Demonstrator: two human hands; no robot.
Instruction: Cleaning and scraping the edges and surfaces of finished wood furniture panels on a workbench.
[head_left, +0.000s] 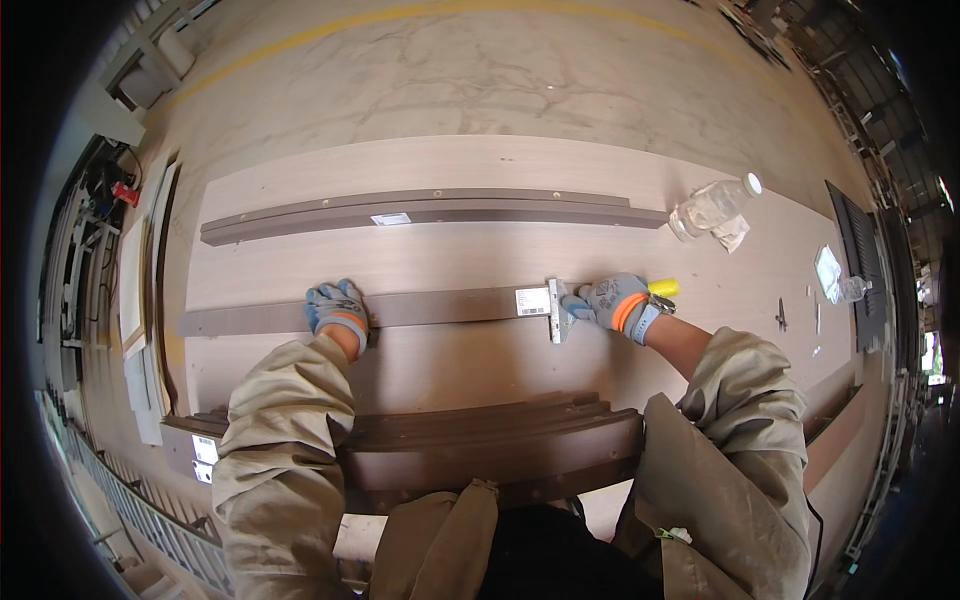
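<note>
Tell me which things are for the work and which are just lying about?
Probably for the work:
brown strip under the left hand
metal piece at its end, by the fingers of the right hand
stacked brown strips nearest the person

Probably just lying about:
clear bottle with a white cap
crumpled pale paper or cloth beside it

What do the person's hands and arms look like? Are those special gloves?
Yes, they wear work gloves! The left glove and right glove are grey with blue fingers and an orange band near the wrist. The right one also shows dark marks and a pale blue cuff. The sleeves are beige, baggy and very wrinkly.
</note>
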